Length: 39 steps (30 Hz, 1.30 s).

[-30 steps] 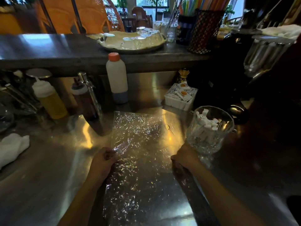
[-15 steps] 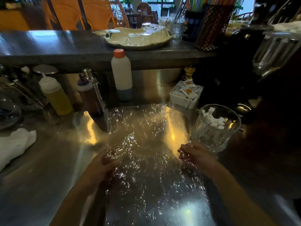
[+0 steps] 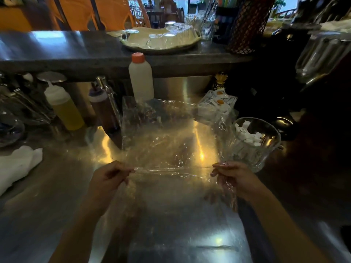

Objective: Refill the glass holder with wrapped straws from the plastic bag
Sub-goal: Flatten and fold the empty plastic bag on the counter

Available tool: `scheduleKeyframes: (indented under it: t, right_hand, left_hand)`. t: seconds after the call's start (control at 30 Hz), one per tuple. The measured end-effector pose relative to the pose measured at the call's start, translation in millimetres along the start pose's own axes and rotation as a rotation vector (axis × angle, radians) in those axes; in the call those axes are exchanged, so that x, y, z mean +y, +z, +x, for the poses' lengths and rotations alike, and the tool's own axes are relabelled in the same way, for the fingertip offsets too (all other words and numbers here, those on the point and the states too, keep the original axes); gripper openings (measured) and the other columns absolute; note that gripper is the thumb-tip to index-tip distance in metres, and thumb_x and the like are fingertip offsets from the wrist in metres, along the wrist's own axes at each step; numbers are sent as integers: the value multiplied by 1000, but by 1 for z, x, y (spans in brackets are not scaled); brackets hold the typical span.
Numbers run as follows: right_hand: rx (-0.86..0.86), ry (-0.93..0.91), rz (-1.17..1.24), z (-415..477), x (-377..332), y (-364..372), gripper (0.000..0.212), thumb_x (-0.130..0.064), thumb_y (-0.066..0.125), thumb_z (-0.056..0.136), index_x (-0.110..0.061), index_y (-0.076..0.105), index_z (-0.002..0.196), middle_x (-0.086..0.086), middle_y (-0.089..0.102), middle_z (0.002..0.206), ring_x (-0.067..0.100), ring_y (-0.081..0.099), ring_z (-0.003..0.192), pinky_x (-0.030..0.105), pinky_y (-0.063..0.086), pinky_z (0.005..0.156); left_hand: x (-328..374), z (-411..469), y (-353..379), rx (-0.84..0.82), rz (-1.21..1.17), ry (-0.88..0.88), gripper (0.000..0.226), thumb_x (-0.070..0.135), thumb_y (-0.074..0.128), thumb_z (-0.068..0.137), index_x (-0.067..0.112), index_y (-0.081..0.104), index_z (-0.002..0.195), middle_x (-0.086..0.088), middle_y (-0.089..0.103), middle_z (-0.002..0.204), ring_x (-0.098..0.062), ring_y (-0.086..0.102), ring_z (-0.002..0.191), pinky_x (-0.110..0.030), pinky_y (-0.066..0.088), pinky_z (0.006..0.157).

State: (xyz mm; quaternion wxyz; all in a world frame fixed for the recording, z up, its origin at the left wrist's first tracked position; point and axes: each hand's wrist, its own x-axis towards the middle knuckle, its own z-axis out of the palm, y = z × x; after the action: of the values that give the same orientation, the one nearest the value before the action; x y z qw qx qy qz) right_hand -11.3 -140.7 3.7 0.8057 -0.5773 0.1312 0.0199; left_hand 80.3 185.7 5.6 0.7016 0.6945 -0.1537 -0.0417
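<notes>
Standing at the left edge of the steel counter (image 3: 47, 196), a crumpled white cloth (image 3: 17, 164) lies near the person's side. Behind it, along the back edge, a squeeze bottle with yellow liquid (image 3: 63, 109) stands, then a dark squeeze bottle (image 3: 103, 111) and a white bottle with an orange cap (image 3: 141, 78).

The left hand (image 3: 108, 179) is closed in a narrow pinch on the left side of the clear plastic bag (image 3: 167, 137). The bag is lifted from the counter at the middle, stretched flat between both hands, and its far part rises toward the back edge. I see nothing inside it, but the plastic shines so much that I cannot be sure. The right hand (image 3: 233, 177) pinches the right side of the bag in the same way, fingers closed on the film.

Toward the right edge, just beside the right hand, the glass holder (image 3: 252, 147) stands upright with wrapped straws (image 3: 248, 133) in it, their white ends showing. Behind it, near the back edge, a white tray of sachets (image 3: 216, 105) rests.
</notes>
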Motion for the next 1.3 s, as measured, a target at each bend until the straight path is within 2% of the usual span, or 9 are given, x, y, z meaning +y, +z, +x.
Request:
scheduleKeyframes:
  t: [0.2,0.3,0.4,0.5,0.57,0.83,0.97,1.07,1.3]
  right_hand:
    - [4,-49,-191,-4,-9,3,6,-12,71,50,-8,67,46,2,69,52,7,63,49,16,49,44]
    - [4,-87,-190,-2,-9,-1,42,20,48,71,-5,62,40,3,71,57,9,68,60,16,52,52]
    - [48,-93,-233,-3,-12,5,46,24,40,74,-2,58,40,2,67,47,8,63,48,12,48,45]
    - [99,-117,-220,-2,-13,5,42,25,36,74,2,56,45,3,66,46,9,63,47,13,48,44]
    - [106,-121,-199,-3,-14,6,47,25,34,74,-1,58,43,2,67,48,9,63,46,13,48,43]
    - [116,-60,-105,0,-8,4,23,-16,44,94,-14,64,106,6,76,83,20,70,67,34,55,59]
    - [152,40,15,4,2,5,37,-44,51,88,-14,72,82,10,75,77,27,70,67,39,58,58]
    - [109,11,-175,1,4,4,21,-29,74,65,-10,73,74,9,75,74,23,70,67,27,57,53]
    - [181,-31,-242,3,12,-2,13,-14,71,64,-9,72,75,12,74,72,26,70,70,27,56,59]
  left_hand:
    - [-1,-2,2,30,-34,-65,49,-31,47,60,12,61,41,3,68,61,-7,63,64,-15,49,59]
    - [2,-2,7,74,-53,-111,58,-30,38,69,15,61,40,-11,63,77,-16,58,69,-15,49,57]
    - [3,-3,14,102,-203,-212,44,-14,41,84,19,67,69,-4,69,73,-10,62,60,-19,52,52]
    - [6,-2,9,85,-400,-414,14,20,49,87,17,61,93,-17,65,79,-24,61,61,-27,54,50]
    - [8,-4,7,11,-429,-497,32,40,47,85,13,64,88,-16,70,74,-26,66,60,-31,57,49]
    - [0,-9,13,-56,-107,-554,10,16,64,74,10,63,66,2,62,52,-8,54,45,-24,42,45]
    - [-3,-5,14,-6,-113,-523,16,11,59,82,12,65,68,2,63,56,-6,55,45,-14,42,40]
    - [-3,-4,15,19,-142,-538,16,8,56,86,11,63,71,4,63,53,-4,53,41,-13,42,38]
    - [3,0,18,67,-121,-410,14,1,51,87,7,61,79,-1,71,57,-9,63,45,-17,45,37]
